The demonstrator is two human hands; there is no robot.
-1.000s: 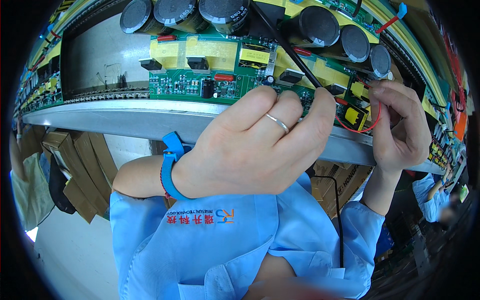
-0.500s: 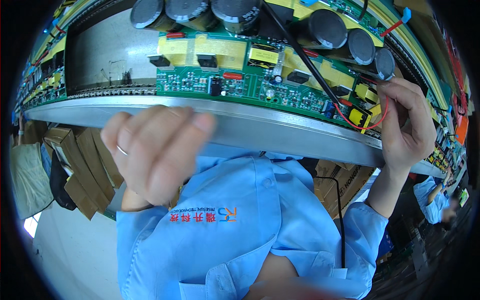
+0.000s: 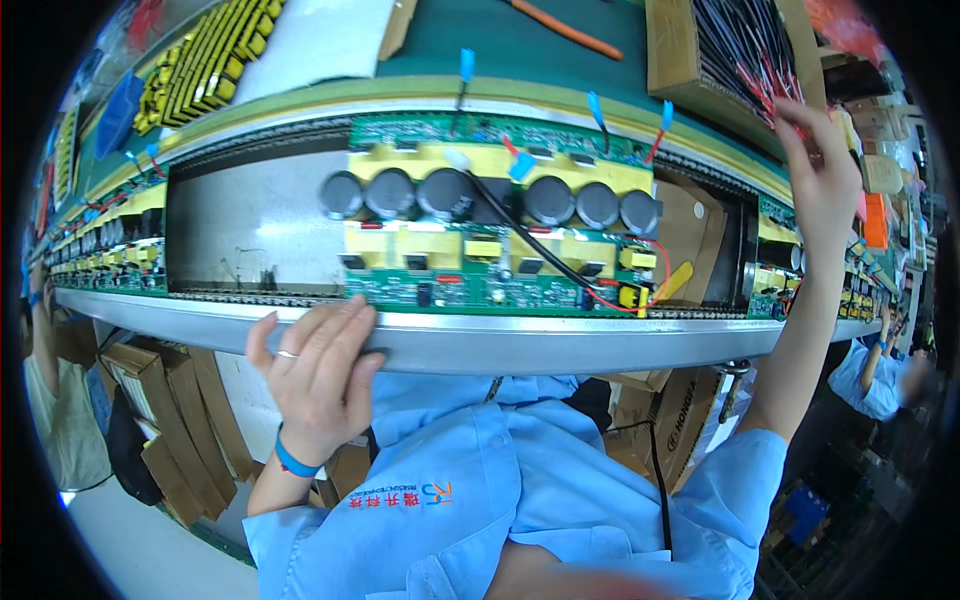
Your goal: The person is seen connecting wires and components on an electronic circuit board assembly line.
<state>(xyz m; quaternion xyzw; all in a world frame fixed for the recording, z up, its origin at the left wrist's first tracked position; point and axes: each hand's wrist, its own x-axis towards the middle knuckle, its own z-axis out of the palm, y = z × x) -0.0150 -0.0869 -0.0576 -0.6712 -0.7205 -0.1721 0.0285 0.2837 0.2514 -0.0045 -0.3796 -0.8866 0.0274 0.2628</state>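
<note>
A green circuit board (image 3: 455, 292) lies across the metal rails in front of me. It carries a row of large black capacitors (image 3: 550, 201), yellow parts and a black cable (image 3: 520, 228) with a thin red wire at its lower right. My left hand (image 3: 322, 365) is open, its fingers spread on the front metal rail (image 3: 480, 345) by the board's near left corner. At the far right, my right hand (image 3: 828, 165) is at a cardboard box of black wires with red ends (image 3: 745, 60). Its thumb and forefinger come together at the red ends.
More populated boards lie along the line at the left (image 3: 110, 245) and right (image 3: 775, 235). Behind the rails are yellow-black parts (image 3: 215, 60), a blue bin (image 3: 120, 115) and an orange-handled tool (image 3: 575, 32). Flattened cartons (image 3: 190, 410) stand below at left. Other people work at both sides.
My right hand has left the red wire at the board's right end and reached up to the wire box. My left hand has settled on the rail. The view now takes in more behind the board.
</note>
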